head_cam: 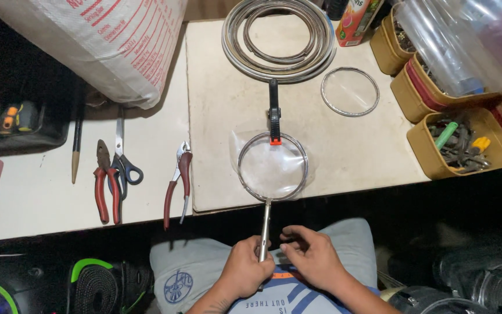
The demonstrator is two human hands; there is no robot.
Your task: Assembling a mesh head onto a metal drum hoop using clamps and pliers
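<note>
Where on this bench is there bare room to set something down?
Bare board lies left of the clamped ring, below the coiled metal strip, and right of it, below the loose ring, toward the bins. A smaller bare patch lies between the scissors and red-handled cutters. The bins and the sack corner are crowded.

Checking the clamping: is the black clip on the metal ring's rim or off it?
On it: the black clip grips the metal ring at its far edge, with its orange tip on the rim.

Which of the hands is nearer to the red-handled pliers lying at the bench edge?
Left. The left hand grips the metal rod just right of and below the red-handled pliers; the right hand sits farther right, beyond the rod.
</note>
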